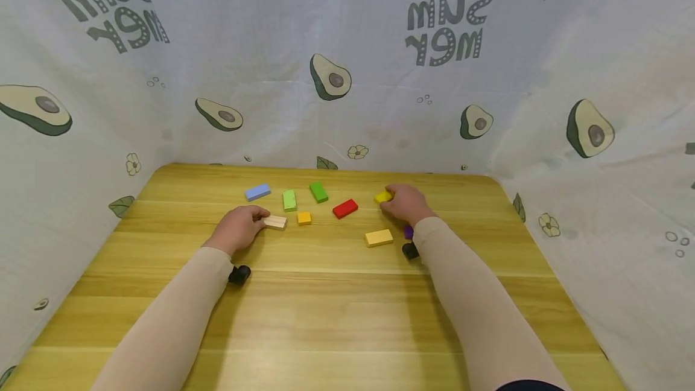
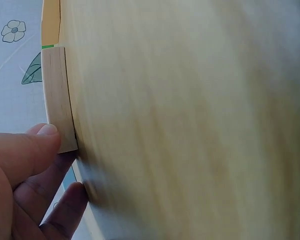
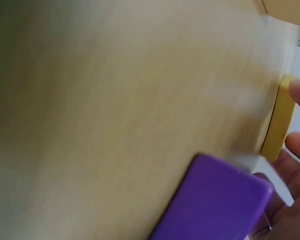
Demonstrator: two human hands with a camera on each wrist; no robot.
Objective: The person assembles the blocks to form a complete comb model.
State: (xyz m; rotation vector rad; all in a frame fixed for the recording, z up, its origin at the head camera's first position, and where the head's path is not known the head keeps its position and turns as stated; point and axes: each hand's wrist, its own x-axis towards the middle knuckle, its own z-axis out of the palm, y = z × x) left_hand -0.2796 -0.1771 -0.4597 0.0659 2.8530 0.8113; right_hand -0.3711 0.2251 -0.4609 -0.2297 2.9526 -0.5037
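Note:
My left hand (image 1: pixel 239 229) pinches one end of a plain wooden block (image 1: pixel 276 222) between thumb and fingers. In the left wrist view the thumb lies on the end of this wooden block (image 2: pixel 59 95), which is flat on the table. At the right, my right hand (image 1: pixel 407 203) grips a yellow block (image 1: pixel 382 197), its thumb and a finger on the yellow block (image 3: pixel 280 120) in the right wrist view. A purple block (image 3: pixel 215 200) lies close to that hand, partly hidden by the sleeve in the head view. A white piece (image 3: pixel 276 181) shows between the purple block and the fingers.
Between the hands lie an orange block (image 1: pixel 304 218), a light green block (image 1: pixel 289 200), a green block (image 1: pixel 318 192) and a red block (image 1: pixel 345 209). A blue block (image 1: pixel 257 192) is farther left, a pale yellow block (image 1: pixel 378 238) nearer. Printed cloth (image 1: pixel 282 125) hangs behind the table (image 1: pixel 320 318).

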